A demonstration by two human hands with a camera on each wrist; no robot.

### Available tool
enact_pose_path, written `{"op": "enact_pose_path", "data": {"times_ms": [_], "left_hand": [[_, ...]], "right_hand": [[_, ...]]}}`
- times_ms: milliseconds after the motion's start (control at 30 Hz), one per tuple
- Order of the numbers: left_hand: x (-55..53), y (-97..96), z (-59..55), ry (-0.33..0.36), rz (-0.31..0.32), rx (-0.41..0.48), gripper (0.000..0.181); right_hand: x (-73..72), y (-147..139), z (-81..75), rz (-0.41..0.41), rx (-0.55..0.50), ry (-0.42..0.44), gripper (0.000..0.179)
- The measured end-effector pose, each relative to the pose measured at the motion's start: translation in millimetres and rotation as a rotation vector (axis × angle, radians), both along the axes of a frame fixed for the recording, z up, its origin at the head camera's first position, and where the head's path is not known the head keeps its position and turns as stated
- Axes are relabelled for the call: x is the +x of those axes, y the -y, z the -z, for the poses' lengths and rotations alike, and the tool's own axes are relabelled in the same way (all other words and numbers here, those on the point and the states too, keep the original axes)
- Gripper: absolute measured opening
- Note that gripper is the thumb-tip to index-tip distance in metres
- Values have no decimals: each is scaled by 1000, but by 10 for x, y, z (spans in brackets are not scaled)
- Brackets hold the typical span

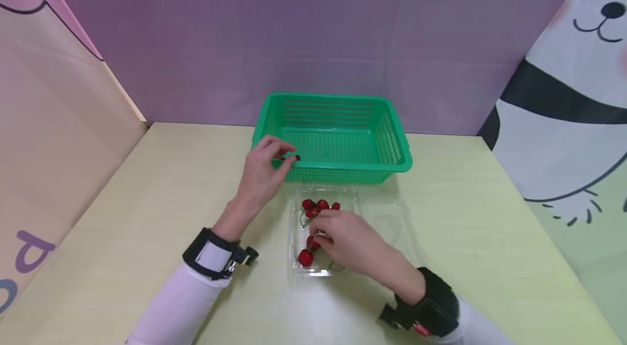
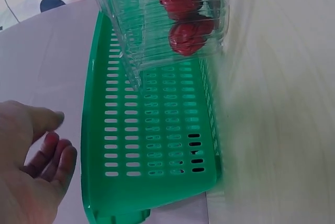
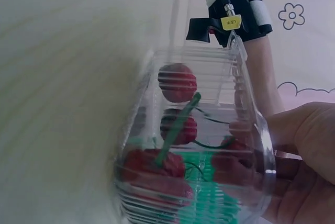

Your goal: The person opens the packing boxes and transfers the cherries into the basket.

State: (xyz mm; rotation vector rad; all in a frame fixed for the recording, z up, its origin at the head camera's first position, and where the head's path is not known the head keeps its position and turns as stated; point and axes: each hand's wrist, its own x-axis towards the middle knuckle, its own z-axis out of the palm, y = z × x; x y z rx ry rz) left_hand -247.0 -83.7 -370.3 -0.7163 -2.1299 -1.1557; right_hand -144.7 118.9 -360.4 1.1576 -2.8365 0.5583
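Okay, our table [image 1: 137, 198] has a green basket [image 1: 352, 166], then a clear box [image 1: 320, 272] in front; our left hand [image 1: 262, 173] is at the basket's rim, thumb and fingers apart, our right hand [image 1: 350, 239] among the boxed cherries [image 1: 306, 258] (can't tell if it's pinching any).

From over here I see the person's left arm [image 1: 168, 301] stretched forward from the lower left, reaching farther than the right arm [image 1: 399, 279], which slants inward. The left hand [image 1: 262, 168] is loosely bent, its thumb [image 2: 44, 120] standing apart from the curled fingers [image 2: 55, 158], nothing between them. The right hand [image 1: 348, 233] is turned back uppermost, fingers bent downward, thumb close to them; whether the tips meet is hard to see.
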Motion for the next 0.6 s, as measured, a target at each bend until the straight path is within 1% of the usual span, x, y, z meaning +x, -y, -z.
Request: {"op": "enact_pose_path", "data": {"times_ms": [167, 333, 467, 600], "left_hand": [[13, -16, -7, -41, 54, -5, 15], [33, -42, -12, -74, 79, -12, 15], [47, -59, -9, -85, 111, -22, 16], [52, -77, -2, -104, 139, -40, 17]], "right_hand": [[-14, -22, -12, 4, -36, -46, 13], [-25, -27, -38, 1, -76, -66, 12], [-35, -32, -55, -20, -162, -58, 13], [-46, -66, -75, -25, -244, -75, 14]]}}
